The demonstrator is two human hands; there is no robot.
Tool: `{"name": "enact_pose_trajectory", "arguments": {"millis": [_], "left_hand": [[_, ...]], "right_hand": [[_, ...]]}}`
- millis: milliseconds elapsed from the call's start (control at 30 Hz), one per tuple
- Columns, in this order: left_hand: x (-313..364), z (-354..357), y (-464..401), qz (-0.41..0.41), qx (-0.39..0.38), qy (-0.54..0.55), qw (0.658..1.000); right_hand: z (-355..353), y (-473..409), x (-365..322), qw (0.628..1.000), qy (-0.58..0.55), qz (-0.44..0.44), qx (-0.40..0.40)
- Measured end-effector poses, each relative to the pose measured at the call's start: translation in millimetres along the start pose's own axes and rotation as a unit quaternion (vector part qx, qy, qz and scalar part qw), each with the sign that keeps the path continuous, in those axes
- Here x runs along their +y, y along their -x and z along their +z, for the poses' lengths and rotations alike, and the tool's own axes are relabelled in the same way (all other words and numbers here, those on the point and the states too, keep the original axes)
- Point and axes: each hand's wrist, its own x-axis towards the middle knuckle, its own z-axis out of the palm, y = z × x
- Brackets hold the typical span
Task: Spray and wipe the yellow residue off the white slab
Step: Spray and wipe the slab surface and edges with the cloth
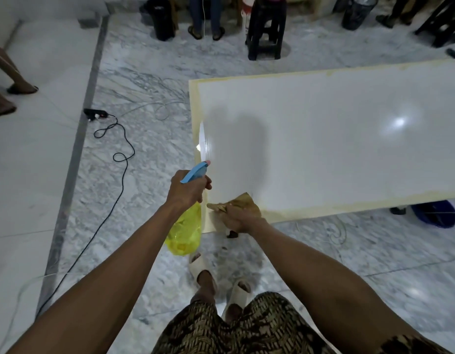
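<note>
A large white slab [336, 139] lies flat, raised a little off the marble floor, with a band of yellow residue [323, 209] along its near, left and far edges. My left hand [186, 189] grips a yellow spray bottle [186, 231] with a blue trigger head, its nozzle aimed at the slab's left edge. My right hand [240, 217] presses a brown cloth [243, 201] on the slab's near left corner, on the yellow band.
A black cable [114, 154] with a power strip [95, 114] snakes over the floor at the left. A black stool [266, 29], black bins and other people's feet stand at the back. A blue basin [436, 213] sits under the slab's near right edge.
</note>
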Motion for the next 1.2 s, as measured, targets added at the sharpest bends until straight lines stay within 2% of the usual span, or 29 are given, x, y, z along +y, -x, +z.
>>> {"name": "enact_pose_trajectory", "arguments": {"millis": [67, 100, 200, 267, 333, 400, 600, 867, 1033, 1200], "left_hand": [[5.4, -5.6, 4.0, 0.012, 0.003, 0.001, 1.0], [10.7, -8.7, 5.5, 0.016, 0.002, -0.002, 1.0], [28.1, -17.3, 9.7, 0.021, -0.009, -0.039, 0.999], [39.3, -22.4, 12.8, 0.021, -0.019, -0.037, 0.999], [49.5, -28.4, 14.7, 0.025, -0.025, -0.018, 0.999], [61.6, -35.2, 14.9, 0.034, -0.014, -0.01, 0.999], [87.0, -52.0, 13.1, 0.065, 0.033, -0.027, 0.997], [94.4, -94.4, -24.2, 0.085, -0.014, -0.044, 0.995], [89.1, -125.8, -56.7, 0.062, -0.026, -0.027, 0.997], [82.0, -150.7, -89.4, 0.028, 0.001, -0.046, 0.999]], "right_hand": [[-18.7, 13.2, -3.2, 0.989, -0.146, -0.022, 0.029], [-30.7, 21.7, -5.8, 0.972, -0.229, -0.023, 0.055], [-68.2, 38.1, -8.7, 0.865, -0.486, -0.03, 0.118], [-91.6, 45.1, -9.6, 0.779, -0.611, -0.073, 0.118], [-111.1, 51.5, -18.2, 0.702, -0.698, -0.101, 0.097], [-124.7, 53.7, -27.2, 0.664, -0.734, -0.108, 0.089], [-130.2, 57.0, -60.3, 0.616, -0.773, -0.129, 0.074], [-135.3, 16.6, -102.8, 0.564, -0.815, -0.115, 0.071], [-137.9, -20.0, -140.6, 0.549, -0.826, -0.1, 0.077], [-137.4, -50.0, -173.0, 0.557, -0.82, -0.091, 0.099]]}}
